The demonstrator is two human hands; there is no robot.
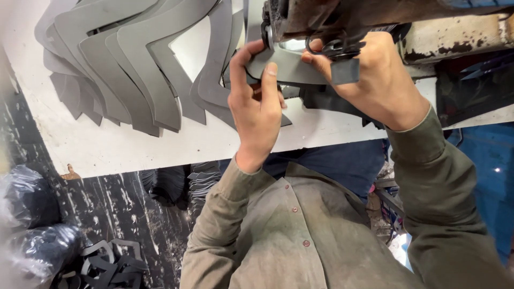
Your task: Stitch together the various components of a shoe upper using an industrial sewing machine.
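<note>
Together, both hands, left (257,107) and right (369,75), pinch one grey cut piece (292,67) beneath the sewing machine (342,21); grey stack (134,64) lies left.

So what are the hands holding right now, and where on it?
Both hold one grey cut piece at the machine: left hand pinches its left end, right hand grips the right end.
</note>
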